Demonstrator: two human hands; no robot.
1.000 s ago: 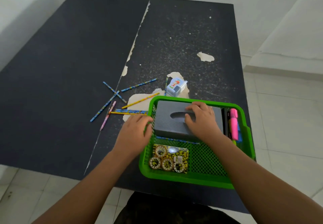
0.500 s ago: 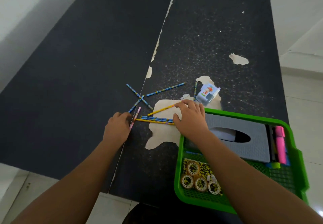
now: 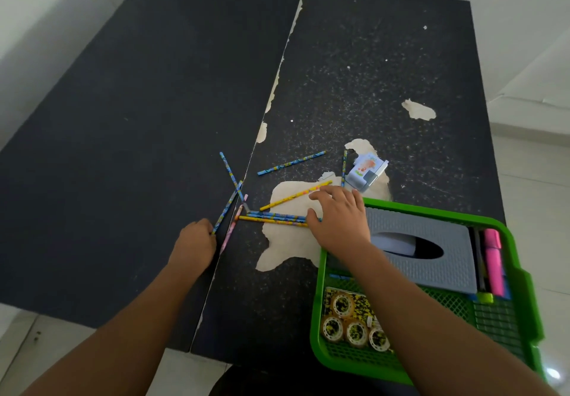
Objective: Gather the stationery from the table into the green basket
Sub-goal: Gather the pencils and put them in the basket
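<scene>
Several pencils lie scattered on the black table (image 3: 154, 148). My left hand (image 3: 194, 243) has its fingers curled over the lower end of a blue pencil (image 3: 228, 205), beside a pink pencil (image 3: 229, 235). My right hand (image 3: 339, 221) rests with spread fingers on a yellow pencil (image 3: 293, 196) and on the ends of a blue and yellow bundle (image 3: 274, 218). More blue pencils (image 3: 291, 163) lie farther off. The green basket (image 3: 431, 209) stands at the near right.
The basket holds a grey tissue box (image 3: 447, 272), a pink highlighter (image 3: 493, 260) and a pack of tape rolls (image 3: 348, 318). A small light-blue box (image 3: 365, 170) sits just beyond the basket. The table's seam (image 3: 277, 80) runs down the middle, and its top is chipped.
Both hands left the basket and moved left to the pencils. My right hand came off the tissue box; my left hand slid to the blue pencil's end.
</scene>
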